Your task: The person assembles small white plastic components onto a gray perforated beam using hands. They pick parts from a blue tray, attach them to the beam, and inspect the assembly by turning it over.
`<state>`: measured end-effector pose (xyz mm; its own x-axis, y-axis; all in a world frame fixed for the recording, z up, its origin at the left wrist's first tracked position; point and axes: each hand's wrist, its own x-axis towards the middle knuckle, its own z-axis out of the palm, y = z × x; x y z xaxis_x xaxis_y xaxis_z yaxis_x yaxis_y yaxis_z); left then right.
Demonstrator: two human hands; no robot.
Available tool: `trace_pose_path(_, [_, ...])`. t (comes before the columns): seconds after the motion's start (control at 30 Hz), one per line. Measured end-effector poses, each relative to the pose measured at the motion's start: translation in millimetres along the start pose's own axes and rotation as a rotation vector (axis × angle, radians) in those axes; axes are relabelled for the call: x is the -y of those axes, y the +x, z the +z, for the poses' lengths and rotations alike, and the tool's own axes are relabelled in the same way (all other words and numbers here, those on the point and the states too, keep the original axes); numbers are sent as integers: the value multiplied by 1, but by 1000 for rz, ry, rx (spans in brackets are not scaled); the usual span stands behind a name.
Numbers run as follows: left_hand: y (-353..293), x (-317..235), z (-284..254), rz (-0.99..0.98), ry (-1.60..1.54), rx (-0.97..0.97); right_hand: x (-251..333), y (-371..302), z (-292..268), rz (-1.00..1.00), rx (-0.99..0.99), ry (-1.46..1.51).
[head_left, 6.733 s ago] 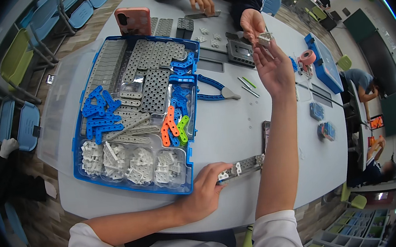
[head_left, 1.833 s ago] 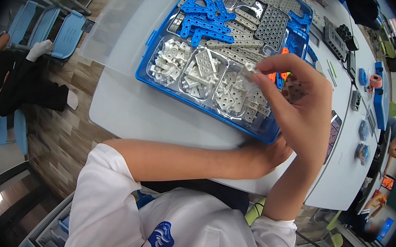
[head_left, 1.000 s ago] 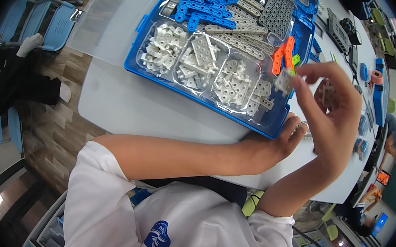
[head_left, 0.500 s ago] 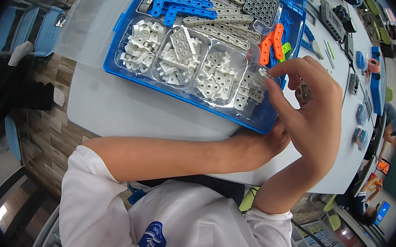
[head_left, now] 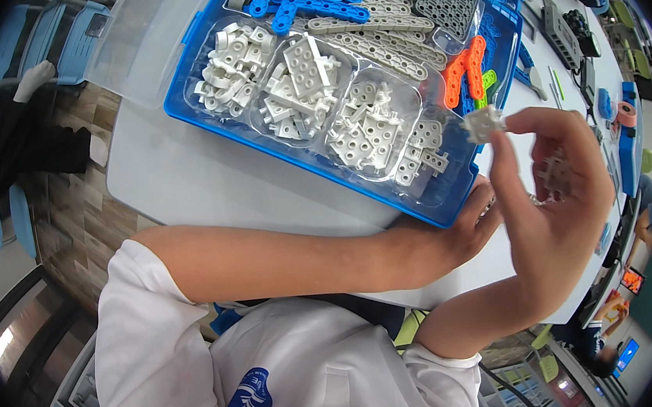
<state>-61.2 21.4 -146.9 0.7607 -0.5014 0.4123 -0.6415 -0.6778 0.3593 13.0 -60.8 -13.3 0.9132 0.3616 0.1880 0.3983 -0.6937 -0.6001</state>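
R hand (head_left: 550,182): wht connector (head_left: 481,125) juts L, long axis unclear.

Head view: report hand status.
Right hand pinching small white plastic connector, more pale plastic pieces in palm. Left hand beside blue plastic case, grip unclear, partly hidden behind right.

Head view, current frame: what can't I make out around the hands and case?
All in the head view:
- Left hand: what it may hold, hidden by its fingers and the right hand.
- White piece at the right fingertips: fine detail blurred.
- Pieces in the right palm: number, covered by fingers.
- Case: far end, cut off by the top edge.
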Motion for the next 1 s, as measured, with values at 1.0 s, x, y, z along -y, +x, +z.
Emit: trace_pose_path(1.0, [-22,2,1,4,-409,-4,58,10,48,-186,82,-3])
